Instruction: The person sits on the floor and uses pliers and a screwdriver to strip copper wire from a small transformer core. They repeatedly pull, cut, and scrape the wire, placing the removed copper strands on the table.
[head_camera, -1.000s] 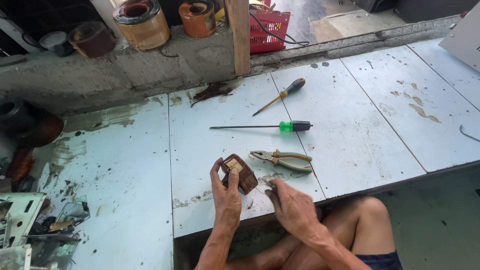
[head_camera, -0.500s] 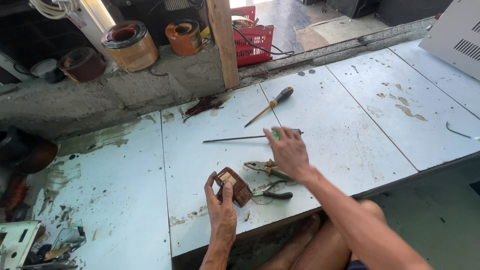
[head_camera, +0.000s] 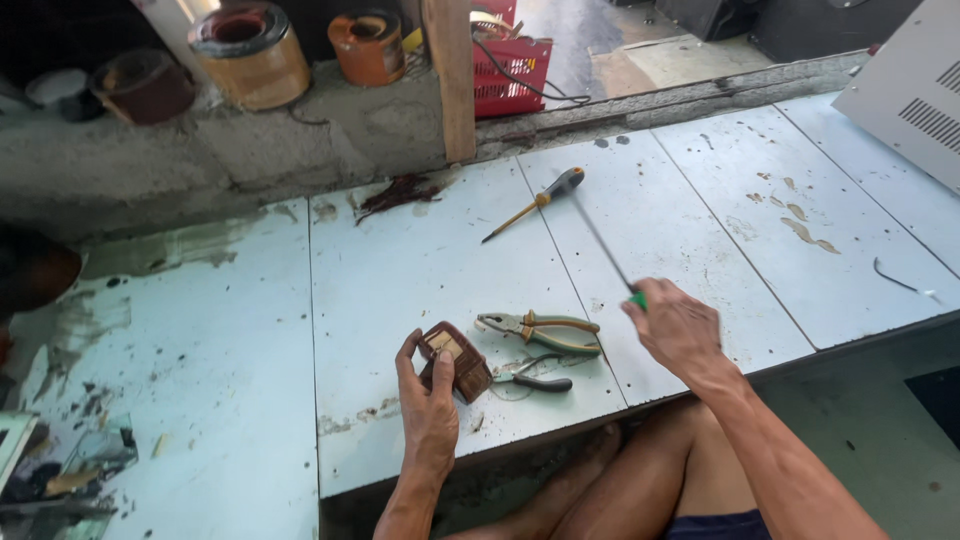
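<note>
Two hands work over the pale blue tabletop, and the small brown transformer is the landmark for everything else. It is a boxy block with a lighter tan face on top, held tilted just above the table surface near the front edge. The left hand grips it from below and from the side: the thumb presses on the near side while the other fingers curl up around the far left face, closed on the block.

Just right of the transformer lie two pairs of pliers. The small dark-handled pliers sit nearest, almost touching it; the larger green-handled pliers lie just beyond them, jaws pointing toward the transformer.

Farther right, the right hand is closed in a fist around the green handle of a long screwdriver, only a sliver of green showing at the top of the fist. Its thin dark shaft is blurred and slants up and away from the hand, clear of the table.

Beyond the transformer, toward the back of the table, lies a second screwdriver with a dark handle and yellowish shaft. Behind it stands a wooden post, and left of the post, on the concrete ledge, sit coils of wound wire.
</note>
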